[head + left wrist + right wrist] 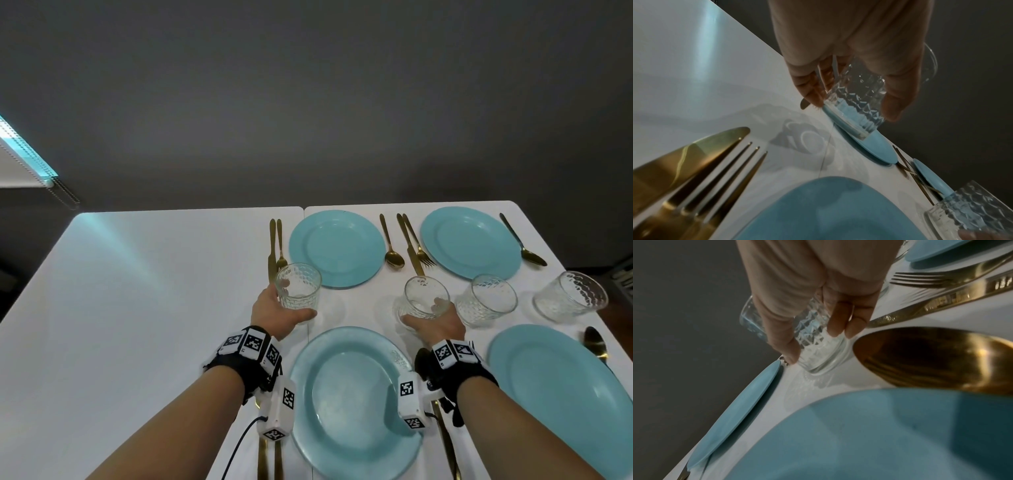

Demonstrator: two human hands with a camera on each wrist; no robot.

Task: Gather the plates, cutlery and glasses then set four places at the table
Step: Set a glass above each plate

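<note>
Four blue plates lie on the white table (154, 291): far left (337, 248), far right (471, 242), near left (352, 401) and near right (561, 383). My left hand (274, 313) grips a faceted clear glass (298, 286) (857, 104), lifted above the table by the far-left plate. My right hand (435, 322) grips a second glass (424, 301) (816, 344) between the plates, its base at the tabletop. Two more glasses (488, 303) (570, 294) stand to the right. Gold knives, forks and spoons flank the plates.
A gold knife and fork (275, 245) lie left of the far-left plate, a spoon (390, 246) to its right. The table's left half is bare white. A dark wall stands behind the far edge, a window blind (24, 154) at far left.
</note>
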